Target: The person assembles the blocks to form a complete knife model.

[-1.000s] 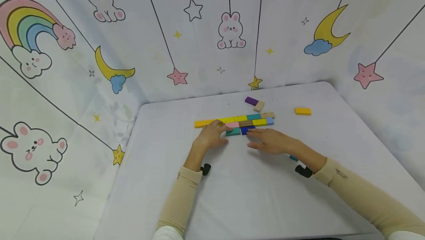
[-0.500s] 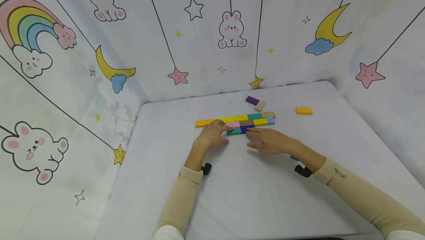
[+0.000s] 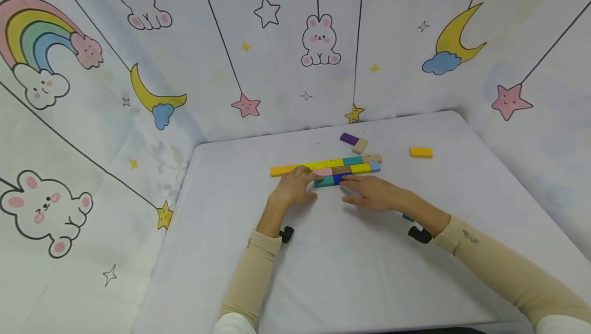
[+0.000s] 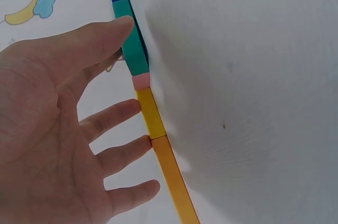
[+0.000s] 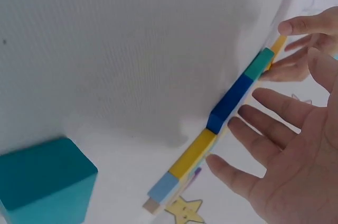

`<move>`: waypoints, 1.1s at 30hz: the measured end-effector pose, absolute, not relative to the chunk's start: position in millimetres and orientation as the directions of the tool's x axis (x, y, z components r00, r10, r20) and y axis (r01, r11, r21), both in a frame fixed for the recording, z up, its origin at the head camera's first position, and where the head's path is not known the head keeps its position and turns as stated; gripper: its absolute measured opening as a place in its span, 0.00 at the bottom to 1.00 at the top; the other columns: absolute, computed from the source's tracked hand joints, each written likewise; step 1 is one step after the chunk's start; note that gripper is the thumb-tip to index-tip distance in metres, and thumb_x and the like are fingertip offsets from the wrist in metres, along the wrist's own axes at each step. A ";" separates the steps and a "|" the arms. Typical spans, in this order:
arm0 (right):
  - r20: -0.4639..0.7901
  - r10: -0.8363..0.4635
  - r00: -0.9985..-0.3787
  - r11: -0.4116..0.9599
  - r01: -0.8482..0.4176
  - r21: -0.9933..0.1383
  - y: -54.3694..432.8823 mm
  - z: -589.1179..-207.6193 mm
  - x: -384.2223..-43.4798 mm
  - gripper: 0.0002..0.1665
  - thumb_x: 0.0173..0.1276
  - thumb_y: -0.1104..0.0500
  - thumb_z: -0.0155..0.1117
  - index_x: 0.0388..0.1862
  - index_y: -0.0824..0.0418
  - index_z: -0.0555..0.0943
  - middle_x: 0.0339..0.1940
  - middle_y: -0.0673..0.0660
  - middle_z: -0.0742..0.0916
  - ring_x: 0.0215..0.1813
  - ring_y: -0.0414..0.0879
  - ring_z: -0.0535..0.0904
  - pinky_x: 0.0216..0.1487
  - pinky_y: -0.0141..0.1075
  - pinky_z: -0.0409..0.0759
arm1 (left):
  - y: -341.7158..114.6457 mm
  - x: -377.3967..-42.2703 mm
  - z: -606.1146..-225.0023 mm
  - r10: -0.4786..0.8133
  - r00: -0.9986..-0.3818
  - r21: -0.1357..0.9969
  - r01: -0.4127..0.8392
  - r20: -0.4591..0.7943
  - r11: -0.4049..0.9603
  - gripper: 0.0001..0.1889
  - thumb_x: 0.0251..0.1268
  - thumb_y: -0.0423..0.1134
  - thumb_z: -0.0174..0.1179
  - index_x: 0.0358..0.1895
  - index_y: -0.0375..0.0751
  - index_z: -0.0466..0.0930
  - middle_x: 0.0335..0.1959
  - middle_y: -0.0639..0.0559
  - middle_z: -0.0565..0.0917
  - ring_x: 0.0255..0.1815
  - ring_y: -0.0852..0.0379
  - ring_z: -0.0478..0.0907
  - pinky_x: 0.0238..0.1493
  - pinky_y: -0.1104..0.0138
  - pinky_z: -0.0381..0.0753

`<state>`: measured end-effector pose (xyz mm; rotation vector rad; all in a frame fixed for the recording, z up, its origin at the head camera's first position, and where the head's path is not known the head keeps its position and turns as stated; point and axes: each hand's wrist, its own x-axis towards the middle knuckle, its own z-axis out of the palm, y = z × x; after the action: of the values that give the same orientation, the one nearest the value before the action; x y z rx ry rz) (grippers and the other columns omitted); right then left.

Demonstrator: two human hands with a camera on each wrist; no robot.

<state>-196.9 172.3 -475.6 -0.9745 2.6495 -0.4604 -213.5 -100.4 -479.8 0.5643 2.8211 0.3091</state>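
Flat coloured blocks lie in three rows on the white table. In the front row a teal block [image 3: 324, 181] meets a dark blue block [image 5: 230, 103] end to end. Behind them run a pink block [image 3: 322, 172], a brown block [image 3: 341, 170], a yellow block [image 3: 360, 169] and a light blue block [image 3: 375, 167]. My left hand [image 3: 294, 189] has its fingers spread along the rows' left part, a fingertip at the teal block. My right hand [image 3: 375, 193] reaches in from the right with extended fingers, tips at the dark blue block, partly covering it.
The back row runs from an orange block [image 3: 280, 171] to a wooden block [image 3: 372, 158]. Beyond it lie a purple block [image 3: 349, 139] and a pale wooden block [image 3: 360, 146]. Another orange block [image 3: 421, 153] lies far right; a loose teal block [image 5: 47, 179] sits near my right wrist.
The dark blue block has slid left under my right fingers, closing the small gap to the teal block. My left hand has stayed in place.
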 end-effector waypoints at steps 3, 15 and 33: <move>-0.149 -0.657 -0.739 0.727 -0.568 -0.387 173.3 -474.2 -201.4 0.37 0.81 0.39 0.56 0.79 0.59 0.70 0.80 0.62 0.71 0.78 0.62 0.68 0.75 0.60 0.69 | -100.0 -213.3 -479.3 0.409 -0.892 0.259 0.356 -0.193 0.898 0.29 0.75 0.52 0.64 0.76 0.70 0.71 0.80 0.48 0.65 0.82 0.44 0.57 0.81 0.40 0.53; -0.053 -0.567 -0.822 0.765 -0.501 -0.405 200.6 -464.7 -257.9 0.31 0.85 0.46 0.52 0.75 0.65 0.74 0.77 0.67 0.73 0.79 0.66 0.65 0.78 0.63 0.62 | -100.1 -213.8 -483.1 0.412 -0.893 0.271 0.358 -0.182 0.894 0.28 0.75 0.52 0.64 0.75 0.70 0.72 0.80 0.48 0.65 0.81 0.45 0.58 0.81 0.44 0.57; -0.164 -0.519 -0.839 0.821 -0.437 -0.367 222.6 -477.6 -301.6 0.36 0.88 0.44 0.41 0.82 0.66 0.63 0.82 0.69 0.64 0.83 0.68 0.55 0.80 0.65 0.52 | -101.8 -212.5 -480.8 0.411 -0.894 0.263 0.358 -0.181 0.896 0.27 0.76 0.51 0.63 0.76 0.70 0.71 0.80 0.48 0.64 0.81 0.45 0.57 0.81 0.45 0.58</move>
<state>-301.6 222.6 -477.6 -0.7346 2.7482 -0.4642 -212.5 -101.8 -480.8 0.5821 2.8297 0.3287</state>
